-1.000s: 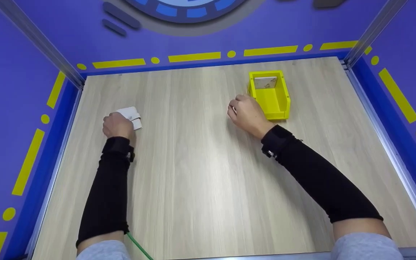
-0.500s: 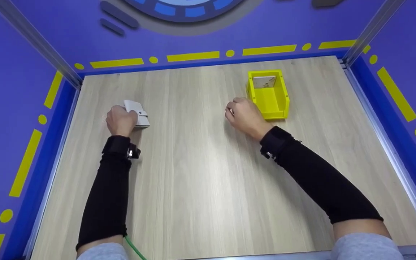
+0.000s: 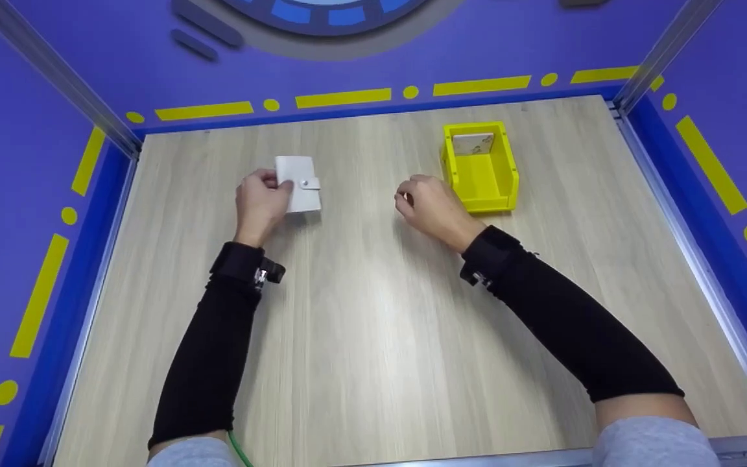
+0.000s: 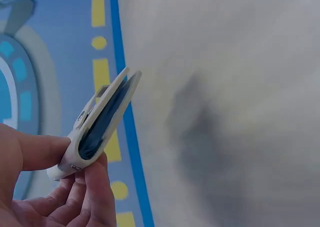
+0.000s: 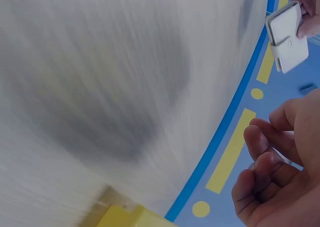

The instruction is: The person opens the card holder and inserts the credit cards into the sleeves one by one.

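My left hand [image 3: 263, 200] pinches a small white wallet [image 3: 302, 198] by its folded edge, thumb on the front and fingers behind. The wallet has a snap strap across its opening side. In the left wrist view the wallet [image 4: 102, 122] is tilted above the tabletop, its dark inner sleeves showing between the covers. My right hand [image 3: 435, 207] hovers left of the yellow bin with fingers loosely curled and nothing in them. In the right wrist view, the fingertips of this right hand [image 5: 280, 167] are bent toward the thumb, with the wallet [image 5: 289, 37] farther off.
A yellow open-front bin [image 3: 482, 181] stands at the back right of the wood-grain table [image 3: 360, 337], a pale patterned card [image 3: 473, 144] against its inner back wall. Blue-purple panels with yellow marks enclose the back and sides. A green cable [image 3: 238, 447] hangs by the left sleeve.
My left hand has carried the wallet right and toward the back, lifting it and turning its strap side into view. The right hand has barely shifted, slightly left.
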Action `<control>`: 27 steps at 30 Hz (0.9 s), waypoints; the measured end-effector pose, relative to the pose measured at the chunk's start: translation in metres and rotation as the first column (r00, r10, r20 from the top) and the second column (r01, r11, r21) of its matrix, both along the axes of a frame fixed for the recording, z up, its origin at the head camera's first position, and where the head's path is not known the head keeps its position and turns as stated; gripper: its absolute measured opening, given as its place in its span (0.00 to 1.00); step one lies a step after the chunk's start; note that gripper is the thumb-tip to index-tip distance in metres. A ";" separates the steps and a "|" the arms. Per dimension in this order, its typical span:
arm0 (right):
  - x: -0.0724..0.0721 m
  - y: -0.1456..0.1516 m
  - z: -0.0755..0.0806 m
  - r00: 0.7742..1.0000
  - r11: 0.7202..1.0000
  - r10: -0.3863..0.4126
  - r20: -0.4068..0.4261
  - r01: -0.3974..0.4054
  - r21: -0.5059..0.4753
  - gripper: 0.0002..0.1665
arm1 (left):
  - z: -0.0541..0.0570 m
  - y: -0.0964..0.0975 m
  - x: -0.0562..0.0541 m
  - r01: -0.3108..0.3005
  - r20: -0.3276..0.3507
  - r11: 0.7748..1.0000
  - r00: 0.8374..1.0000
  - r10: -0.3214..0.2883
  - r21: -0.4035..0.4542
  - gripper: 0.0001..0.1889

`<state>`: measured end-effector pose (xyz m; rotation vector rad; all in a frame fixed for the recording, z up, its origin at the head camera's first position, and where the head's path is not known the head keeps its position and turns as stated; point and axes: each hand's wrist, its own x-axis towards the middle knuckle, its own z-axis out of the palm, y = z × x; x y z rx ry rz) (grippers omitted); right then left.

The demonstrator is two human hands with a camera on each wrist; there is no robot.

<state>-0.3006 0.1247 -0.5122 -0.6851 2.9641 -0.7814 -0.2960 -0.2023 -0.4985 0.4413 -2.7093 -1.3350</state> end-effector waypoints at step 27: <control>0.015 -0.025 0.010 1.000 1.000 0.014 0.015 -0.014 -0.009 0.22 | 0.010 0.106 0.039 0.254 -0.093 0.967 0.963 -0.253 -0.008 0.13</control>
